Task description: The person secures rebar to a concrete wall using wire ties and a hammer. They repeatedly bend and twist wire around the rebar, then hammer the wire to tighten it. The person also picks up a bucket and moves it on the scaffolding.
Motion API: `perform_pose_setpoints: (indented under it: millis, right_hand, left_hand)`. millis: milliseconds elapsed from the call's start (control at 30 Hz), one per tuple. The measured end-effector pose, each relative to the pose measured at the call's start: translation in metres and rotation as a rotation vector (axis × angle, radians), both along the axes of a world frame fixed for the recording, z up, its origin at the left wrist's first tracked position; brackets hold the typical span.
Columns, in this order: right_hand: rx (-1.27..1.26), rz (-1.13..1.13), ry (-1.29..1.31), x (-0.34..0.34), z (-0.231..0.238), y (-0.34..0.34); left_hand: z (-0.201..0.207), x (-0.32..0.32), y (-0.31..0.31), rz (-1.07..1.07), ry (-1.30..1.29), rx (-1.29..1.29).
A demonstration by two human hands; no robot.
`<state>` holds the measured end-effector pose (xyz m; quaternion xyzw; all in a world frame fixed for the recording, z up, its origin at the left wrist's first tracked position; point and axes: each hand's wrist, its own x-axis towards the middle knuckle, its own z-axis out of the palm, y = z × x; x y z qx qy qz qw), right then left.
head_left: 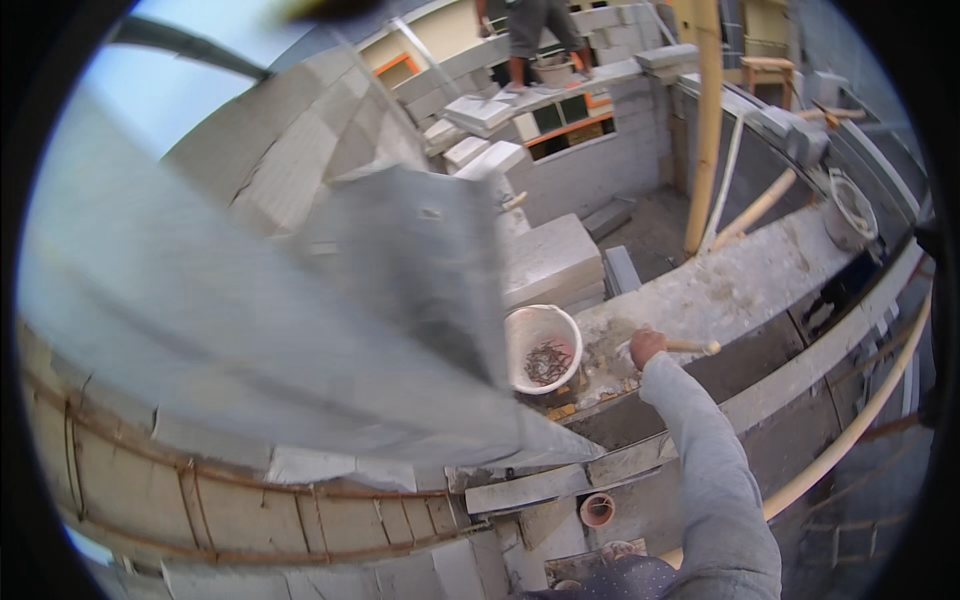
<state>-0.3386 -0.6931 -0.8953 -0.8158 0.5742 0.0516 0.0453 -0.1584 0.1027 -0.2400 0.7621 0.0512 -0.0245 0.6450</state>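
Note:
My right hand [648, 345] is closed round a tool with a pale wooden handle [695, 347], low over a rough concrete ledge [725, 285]. Its handle points right, while the working end is hidden at my hand. Just left of it stands a white bucket [522, 335] with a tangle of thin rusty pieces, nails or wire, at the bottom. A long grey channel-shaped beam [300, 340], blurred and close to me, crosses the left half of the view and covers much behind it. My left hand is not in view.
A person [540, 35] stands on the far wall. Pale blocks [550, 260] are stacked beyond the bucket. An upright wooden pole [706, 130] rises behind the ledge, with another bucket [850, 212] at its right end. Rusty reinforcing bars [310, 490] run along lower left. An orange-brown pot [597, 510] sits below.

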Motion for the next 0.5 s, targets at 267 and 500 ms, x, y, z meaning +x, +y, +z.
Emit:
perform_pose_setpoints:
  millis: [267,500]
  right_hand:
    - [-0.128,0.13,-0.458,-0.17,0.206,0.056]
    - [0.738,-0.392,-0.776,-0.219,0.387,0.31]
  left_hand:
    - [-0.001,-0.049,-0.086,0.177,-0.033,0.052]
    - [0.016,-0.046,-0.093,0.1,-0.105,0.256]
